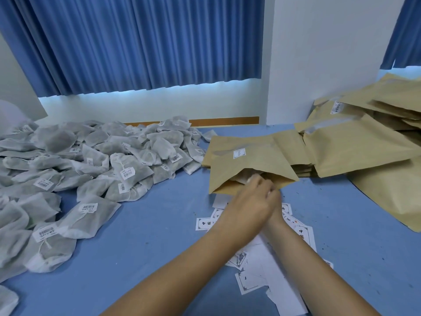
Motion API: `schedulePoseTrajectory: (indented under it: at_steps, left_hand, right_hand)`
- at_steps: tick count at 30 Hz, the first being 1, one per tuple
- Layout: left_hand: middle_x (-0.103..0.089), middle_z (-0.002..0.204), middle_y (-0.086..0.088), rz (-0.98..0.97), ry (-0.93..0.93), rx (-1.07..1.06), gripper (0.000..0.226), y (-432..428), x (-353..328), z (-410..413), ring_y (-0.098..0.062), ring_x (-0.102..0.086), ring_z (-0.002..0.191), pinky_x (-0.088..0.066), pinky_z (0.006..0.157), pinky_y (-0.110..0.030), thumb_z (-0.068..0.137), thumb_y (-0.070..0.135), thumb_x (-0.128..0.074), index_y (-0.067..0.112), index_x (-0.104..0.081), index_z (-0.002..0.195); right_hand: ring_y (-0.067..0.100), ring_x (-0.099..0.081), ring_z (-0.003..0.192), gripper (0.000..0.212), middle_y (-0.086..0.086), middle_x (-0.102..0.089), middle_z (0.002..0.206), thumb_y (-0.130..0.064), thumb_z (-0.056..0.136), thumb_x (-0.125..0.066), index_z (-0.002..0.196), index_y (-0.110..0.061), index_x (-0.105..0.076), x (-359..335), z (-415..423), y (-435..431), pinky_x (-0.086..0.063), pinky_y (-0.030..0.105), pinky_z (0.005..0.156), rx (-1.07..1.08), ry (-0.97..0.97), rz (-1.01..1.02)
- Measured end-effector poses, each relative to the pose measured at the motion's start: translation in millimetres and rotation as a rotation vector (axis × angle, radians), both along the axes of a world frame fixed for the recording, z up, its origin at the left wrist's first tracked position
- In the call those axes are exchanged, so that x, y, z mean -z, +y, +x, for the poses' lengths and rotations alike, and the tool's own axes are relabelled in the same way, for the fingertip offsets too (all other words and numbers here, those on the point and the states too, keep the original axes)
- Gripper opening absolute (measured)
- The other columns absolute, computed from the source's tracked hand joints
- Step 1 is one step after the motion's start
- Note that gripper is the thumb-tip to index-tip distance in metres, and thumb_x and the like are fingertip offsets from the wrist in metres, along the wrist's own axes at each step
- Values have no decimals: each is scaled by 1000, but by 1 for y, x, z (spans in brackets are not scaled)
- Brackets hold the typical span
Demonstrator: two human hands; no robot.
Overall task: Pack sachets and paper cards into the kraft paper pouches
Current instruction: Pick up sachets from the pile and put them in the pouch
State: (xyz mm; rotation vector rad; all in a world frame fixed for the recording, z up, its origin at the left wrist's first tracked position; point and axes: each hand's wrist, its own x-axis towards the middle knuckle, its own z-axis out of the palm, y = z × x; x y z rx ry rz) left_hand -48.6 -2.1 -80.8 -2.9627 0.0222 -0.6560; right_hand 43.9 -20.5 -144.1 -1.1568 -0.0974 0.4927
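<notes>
An open kraft pouch [248, 160] with a small white label lies on the blue table, its mouth towards me. My left hand [249, 198] is at the mouth, its fingers curled round a white sachet [245, 177] that sits partly inside. My right hand [276, 201] lies under and behind the left and is mostly hidden. Its fingers pinch the pouch's lower lip. A big heap of grey-white sachets [91, 160] with barcode tags covers the left of the table. Printed paper cards [252, 286] lie scattered under my forearms.
A flat stack of kraft pouches [300, 165] lies behind the open one, and more pouches [373, 133] are piled at the right by the white wall. Blue curtains hang behind. Bare blue table [159, 224] shows between the sachets and the cards.
</notes>
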Motion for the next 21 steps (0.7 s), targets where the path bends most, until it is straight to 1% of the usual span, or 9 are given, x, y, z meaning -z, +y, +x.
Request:
schedulePoseTrajectory:
  at_steps: [2, 3, 5, 7, 8, 11, 14, 16, 21]
  left_hand:
    - [-63, 86, -17, -85, 82, -118, 4, 6, -4, 23, -31, -60, 83, -49, 62, -34, 76, 0, -64, -2, -66, 79]
    - [-63, 80, -15, -22, 81, -202, 9, 16, -5, 39, -30, -63, 78, -49, 59, -31, 68, -1, -73, 1, -66, 73]
    - [-62, 102, -16, -54, 192, -331, 17, 37, -13, 61, -30, -61, 97, -47, 79, -32, 83, 5, -62, 6, -64, 101]
    - [-49, 128, -14, -150, 249, -436, 31, 61, -10, 84, -29, -47, 119, -34, 100, -32, 98, 16, -44, 12, -48, 128]
    - [-47, 131, -11, -178, 258, -453, 33, 68, -11, 87, -27, -45, 120, -33, 100, -30, 99, 19, -42, 15, -45, 132]
    - [-54, 116, -8, -143, 186, -314, 34, 75, -23, 88, -25, -50, 108, -34, 90, -24, 97, 16, -45, 13, -46, 131]
    - [-60, 125, -17, 45, -177, 112, 41, 53, -29, 65, -30, -56, 116, -38, 101, -32, 89, 6, -47, 0, -53, 129]
    - [-62, 124, -19, 101, -289, 284, 38, 59, -22, 58, -32, -55, 120, -37, 107, -38, 87, 2, -46, -5, -60, 121]
    - [-68, 115, -11, 240, -237, 108, 26, 101, -20, 60, -31, -55, 121, -38, 106, -49, 86, 4, -58, 3, -71, 108]
  right_hand:
    - [15, -55, 83, 19, 5, -50, 82, 2, 99, -36, 101, -5, -54, -1, -1, 5, -41, 17, 63, 55, -31, -17]
    - [19, -52, 80, 20, 5, -50, 77, -2, 96, -41, 86, -14, -54, 0, -2, 9, -39, 26, 63, 104, -56, -57]
    - [17, -48, 71, 14, 1, -51, 68, -17, 87, -46, 73, -19, -50, -4, -12, 11, -39, 29, 63, 115, -137, -87]
    - [18, -52, 69, 16, 3, -56, 75, -24, 86, -40, 86, -18, -55, -7, -20, 11, -44, 30, 68, 53, -220, -142]
    - [20, -55, 75, 18, 6, -59, 83, -17, 90, -40, 98, -18, -57, -8, -17, 11, -46, 32, 73, 54, -230, -163]
    - [26, -57, 86, 25, 7, -60, 93, -5, 96, -39, 110, -17, -56, -18, 7, 6, -48, 34, 80, 145, -232, -171]
    - [14, -59, 64, 20, -7, -60, 66, -10, 95, -45, 81, -18, -58, -35, 35, 1, -50, 20, 54, 169, -232, -70]
    - [4, -62, 56, 24, -9, -65, 64, -5, 94, -49, 79, -20, -60, -43, 45, 2, -48, 15, 47, 145, -189, 69]
    - [19, -67, 74, 25, 11, -67, 88, 11, 91, -45, 92, -8, -61, -45, 53, 13, -56, 24, 54, 104, -21, 200]
